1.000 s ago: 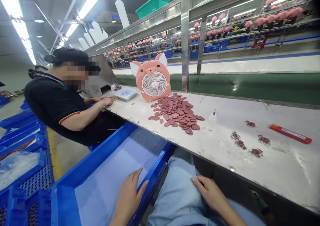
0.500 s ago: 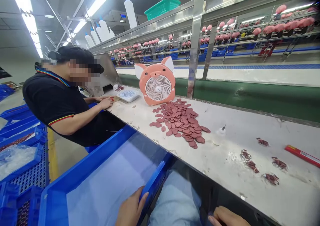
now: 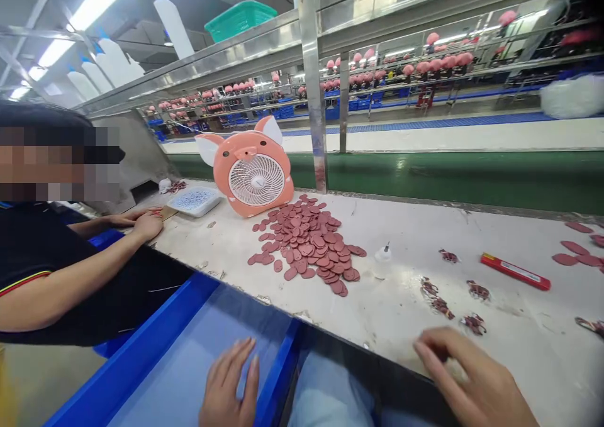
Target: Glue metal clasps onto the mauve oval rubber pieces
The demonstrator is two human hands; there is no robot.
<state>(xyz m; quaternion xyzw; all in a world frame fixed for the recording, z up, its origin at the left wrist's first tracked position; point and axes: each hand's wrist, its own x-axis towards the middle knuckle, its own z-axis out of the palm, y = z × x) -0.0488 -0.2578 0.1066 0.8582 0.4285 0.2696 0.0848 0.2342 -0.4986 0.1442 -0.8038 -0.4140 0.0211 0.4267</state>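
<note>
My left hand (image 3: 229,380) hovers over a blue crate (image 3: 277,377) with a pale, flat lining, its fingers stretched out and holding nothing. At the table's front edge, my right hand (image 3: 476,377) is loosely curved, thumb and forefinger apart, with nothing clearly in its grip. Closest to that hand lie small dark red scrap clumps (image 3: 473,324). Farther off is a red, box-like bar (image 3: 515,271). A heap of flat, oval dark-red pieces (image 3: 306,241) spreads across the white table, and a small white nozzle with a dark tip (image 3: 384,253) stands beside it.
An orange pig-shaped fan (image 3: 257,172) stands behind the heap. To the left, a co-worker (image 3: 56,257) leans at the table near a white tray (image 3: 195,200). More oval pieces (image 3: 576,249) lie far right. A metal post (image 3: 312,94) rises behind the table.
The view has swung right. My left hand has come off the crate's rim and its fingers have extended. My right hand has risen from below the table to its front edge.
</note>
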